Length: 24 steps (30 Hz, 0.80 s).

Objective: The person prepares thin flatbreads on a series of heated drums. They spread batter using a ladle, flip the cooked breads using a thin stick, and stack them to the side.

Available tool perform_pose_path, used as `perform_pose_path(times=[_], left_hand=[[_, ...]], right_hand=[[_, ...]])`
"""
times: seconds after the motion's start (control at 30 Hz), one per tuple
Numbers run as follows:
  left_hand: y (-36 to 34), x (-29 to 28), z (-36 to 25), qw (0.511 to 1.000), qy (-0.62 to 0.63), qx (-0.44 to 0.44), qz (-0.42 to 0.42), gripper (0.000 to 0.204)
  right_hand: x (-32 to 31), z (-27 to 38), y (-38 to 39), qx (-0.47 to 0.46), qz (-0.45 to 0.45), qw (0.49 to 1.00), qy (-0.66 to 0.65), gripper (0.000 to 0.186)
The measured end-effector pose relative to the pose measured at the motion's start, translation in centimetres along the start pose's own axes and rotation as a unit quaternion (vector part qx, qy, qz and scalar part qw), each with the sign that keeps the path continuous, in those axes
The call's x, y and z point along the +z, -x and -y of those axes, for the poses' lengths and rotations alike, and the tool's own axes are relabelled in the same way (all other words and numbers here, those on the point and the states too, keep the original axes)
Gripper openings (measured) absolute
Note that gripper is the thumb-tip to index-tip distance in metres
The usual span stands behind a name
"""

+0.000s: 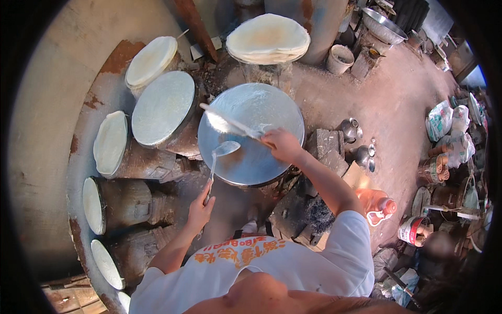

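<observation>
In the head view, holding a metal ladle (228, 148) over the round griddle (282, 112), inside its left edge, left hand (200, 209) closed around the handle; gripping a flat spreader (236, 125) by one end, right hand (282, 146) wrapped firmly, blade angled toward the far-left edge, presumably for keeping clear of heat. Also showing stacked flatbreads (267, 39) past the far edge, probably for easy reach.

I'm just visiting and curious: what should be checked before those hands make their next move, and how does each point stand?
1. Long, flat, pale scraper held by the right hand: ok.
2. Long-handled metal ladle held by the left hand: ok.
3. Ladle apart from the scraper: ok, a gap shows between them.
4. Round grey metal griddle evenly coated: not ok, a white patch shows near the scraper.
5. Griddle hot: cannot tell, its heat does not show.
</observation>
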State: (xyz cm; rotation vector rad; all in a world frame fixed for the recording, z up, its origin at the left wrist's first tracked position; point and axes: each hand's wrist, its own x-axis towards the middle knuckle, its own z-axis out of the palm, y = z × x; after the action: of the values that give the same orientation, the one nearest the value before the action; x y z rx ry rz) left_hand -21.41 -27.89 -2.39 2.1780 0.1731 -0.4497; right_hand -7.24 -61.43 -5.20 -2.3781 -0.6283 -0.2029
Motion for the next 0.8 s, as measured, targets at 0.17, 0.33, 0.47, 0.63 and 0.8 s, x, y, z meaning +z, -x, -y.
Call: perform_pose_path(times=[0.17,0.33,0.47,0.63,0.8], left_hand=[[1.8,0.2,0.3,0.998,0.008,0.054,0.026,0.052],[1.0,0.7,0.6,0.994,-0.060,0.090,0.021,0.052],[4.0,0.6,2.5,0.998,0.000,0.052,0.025,0.052],[4.3,-1.1,0.3,0.998,-0.021,0.031,0.046,0.051],[7.6,-2.2,0.3,0.992,0.103,-0.067,0.035,0.052]], right_hand=[[-1.2,-1.8,0.6,-0.032,-0.024,0.992,-0.121,0.022],[0.0,-3.2,-2.1,-0.053,0.118,0.991,-0.041,0.025],[-2.8,-2.5,3.3,0.006,0.141,0.964,-0.226,0.035],[-3.0,-3.7,-0.4,0.022,0.028,0.989,-0.143,0.034],[-6.2,-3.7,5.4,0.074,0.187,0.958,-0.205,0.036]])
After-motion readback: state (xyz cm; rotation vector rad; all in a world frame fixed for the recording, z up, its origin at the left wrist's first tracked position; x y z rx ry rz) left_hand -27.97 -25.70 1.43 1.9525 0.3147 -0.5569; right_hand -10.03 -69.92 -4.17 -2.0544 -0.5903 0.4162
